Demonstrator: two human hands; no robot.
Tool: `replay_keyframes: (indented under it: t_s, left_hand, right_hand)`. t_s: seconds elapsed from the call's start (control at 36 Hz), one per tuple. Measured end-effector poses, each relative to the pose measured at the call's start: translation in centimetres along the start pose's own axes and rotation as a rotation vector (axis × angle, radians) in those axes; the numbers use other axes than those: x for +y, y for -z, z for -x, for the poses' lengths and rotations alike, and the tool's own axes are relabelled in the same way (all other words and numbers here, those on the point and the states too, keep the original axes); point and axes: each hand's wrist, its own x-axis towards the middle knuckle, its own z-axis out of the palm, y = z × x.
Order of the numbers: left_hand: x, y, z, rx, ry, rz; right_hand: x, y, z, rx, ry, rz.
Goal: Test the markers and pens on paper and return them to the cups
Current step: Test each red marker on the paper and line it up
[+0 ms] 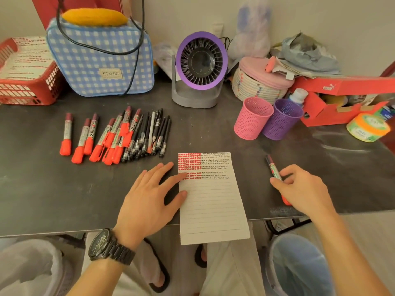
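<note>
Marker point(274, 169) is pinched between the thumb and fingertips of the right hand point(303, 189), just right of the paper point(213, 201). The left hand point(149, 199) lies flat with its fingers spread, index and thumb tips touching the paper's left edge. Loose markers point(102, 137) and pens point(149, 135) lie beyond the left fingertips. The pink cup point(252, 118) and purple cup point(282, 119) stand side by side beyond the right fingertips.

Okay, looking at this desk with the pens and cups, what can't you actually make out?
- Marker: head view, its middle is covered by the right hand.
- Pink cup and purple cup: bottoms hidden by their own near walls.
- Marks on the paper: too small to read.
- Pen pile: overlapping, no sure count.
- Red basket: cut off by the left edge.
</note>
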Motion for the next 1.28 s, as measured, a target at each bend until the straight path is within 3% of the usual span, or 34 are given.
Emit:
replay_keyframes:
  t_s: [0.58,0.67,0.75,0.89,1.0,1.17,1.28]
  left_hand:
    - [0.0,0.1,0.0,-0.002,0.013,-0.020]
    - [0.0,0.1,0.0,0.002,0.011,-0.019]
    - [0.1,0.0,0.0,0.015,0.017,-0.023]
    - [0.1,-0.1,0.0,0.023,0.017,-0.022]
    - [0.1,-0.1,0.0,0.023,0.018,-0.011]
    - [0.3,-0.2,0.0,0.021,0.020,0.001]
    - [0.1,0.7,0.0,0.080,0.055,0.247]
  right_hand:
    - [-0.4,-2.0,3.0,0.233,-0.008,-0.103]
    - [-1.0,-2.2,3.7,0.348,0.028,-0.103]
    - [-2.7,-2.7,4.8,0.485,0.179,-0.097]
    - [-6.6,-4.4,5.7,0.321,0.435,-0.212]
    - [-9.1,-6.2,5.5,0.138,0.509,-0.210]
    - [-9.7,-8.7,5.2,0.123,0.523,-0.128]
    - [-9.5,-8.8,5.2,0.110,0.531,-0.142]
